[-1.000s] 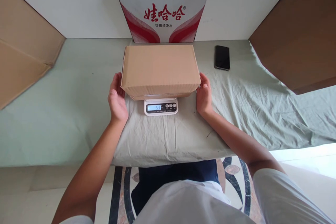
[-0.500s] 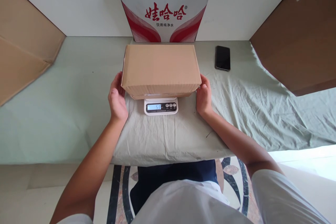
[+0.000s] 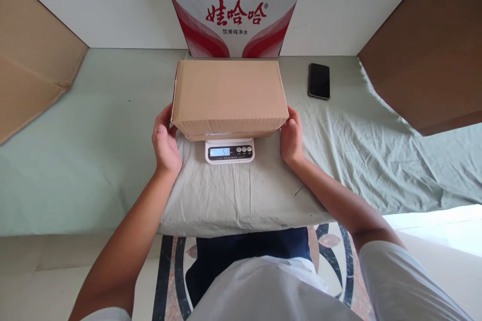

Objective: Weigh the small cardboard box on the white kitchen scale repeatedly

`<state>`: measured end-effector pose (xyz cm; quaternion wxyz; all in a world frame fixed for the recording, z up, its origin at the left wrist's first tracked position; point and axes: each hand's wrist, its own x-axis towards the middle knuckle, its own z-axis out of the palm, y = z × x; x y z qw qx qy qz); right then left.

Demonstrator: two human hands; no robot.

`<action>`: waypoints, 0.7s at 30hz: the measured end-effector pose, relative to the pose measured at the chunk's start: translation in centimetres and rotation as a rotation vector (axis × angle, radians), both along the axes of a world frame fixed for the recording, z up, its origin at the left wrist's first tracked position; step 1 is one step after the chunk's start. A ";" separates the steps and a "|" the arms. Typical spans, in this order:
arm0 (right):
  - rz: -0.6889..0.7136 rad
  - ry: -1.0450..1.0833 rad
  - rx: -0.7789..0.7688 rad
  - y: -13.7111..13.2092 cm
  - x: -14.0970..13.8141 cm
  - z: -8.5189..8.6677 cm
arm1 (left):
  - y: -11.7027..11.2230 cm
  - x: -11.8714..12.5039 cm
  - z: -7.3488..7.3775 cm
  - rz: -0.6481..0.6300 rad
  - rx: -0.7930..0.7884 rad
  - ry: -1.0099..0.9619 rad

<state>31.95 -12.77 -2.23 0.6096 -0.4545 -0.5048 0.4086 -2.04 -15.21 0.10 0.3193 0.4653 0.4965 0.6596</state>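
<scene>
A brown cardboard box (image 3: 229,93) rests over a small white digital scale (image 3: 230,159), covering its weighing platform. The scale's lit display shows what looks like 51, with round buttons beside it. My left hand (image 3: 165,143) grips the box's left side, fingers reaching behind its lower edge and partly hidden. On the opposite side, my right hand (image 3: 291,135) holds the lower right corner, its fingertips also partly hidden by the box.
Behind the box stands a white and red carton (image 3: 233,5) with red lettering. A black phone (image 3: 319,81) lies to the right on the green cloth (image 3: 124,170). Large cardboard boxes flank the surface at left (image 3: 33,55) and right (image 3: 425,60).
The number on the scale's display has gone from about 53 to about 51. Both hands stay at the box's sides; the whole view has shifted slightly.
</scene>
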 end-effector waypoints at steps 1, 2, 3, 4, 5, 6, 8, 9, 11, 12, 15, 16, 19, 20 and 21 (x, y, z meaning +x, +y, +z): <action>-0.002 0.006 0.001 0.0 0.0 0.0 | 0.0 0.0 0.0 -0.007 0.006 -0.013; -0.005 0.010 0.001 0.0 -0.1 0.1 | -0.1 0.0 0.0 -0.013 0.014 -0.028; -0.008 0.013 -0.002 0.0 -0.1 0.1 | -0.1 0.0 0.0 -0.017 0.023 -0.042; -0.011 0.015 -0.006 0.0 -0.2 0.2 | -0.1 -0.1 0.0 -0.020 0.028 -0.051; -0.013 0.018 -0.011 0.0 -0.2 0.3 | 0.0 -0.1 -0.1 -0.020 0.030 -0.055; -0.014 0.021 -0.015 -0.1 -0.2 0.3 | 0.0 -0.2 -0.2 -0.015 0.027 -0.051; -0.012 0.029 -0.021 -0.1 -0.3 0.4 | 0.1 -0.3 -0.4 0.000 0.012 -0.025; -0.008 0.033 -0.023 -0.1 -0.3 0.5 | 0.2 -0.4 -0.6 0.006 0.007 -0.009; -0.005 0.035 -0.023 -0.1 -0.3 0.5 | 0.4 -0.6 -0.9 0.012 0.013 0.011; -0.006 0.032 -0.024 -0.1 -0.2 0.5 | 0.5 -0.7 -1.1 0.012 0.020 0.011; -0.007 0.010 -0.030 -0.1 -0.1 0.4 | 0.6 -0.8 -1.3 0.020 0.025 0.014; -0.006 0.002 -0.030 -0.1 -0.1 0.4 | 0.6 -0.8 -1.3 0.028 0.019 0.023; -0.005 -0.012 -0.027 0.0 0.0 0.3 | 0.5 -0.7 -1.1 0.046 0.004 0.054; -0.006 -0.016 -0.026 0.0 0.0 0.2 | 0.5 -0.7 -1.1 0.050 0.002 0.056; -0.006 -0.018 -0.026 0.0 0.0 0.2 | 0.5 -0.6 -1.0 0.052 0.000 0.053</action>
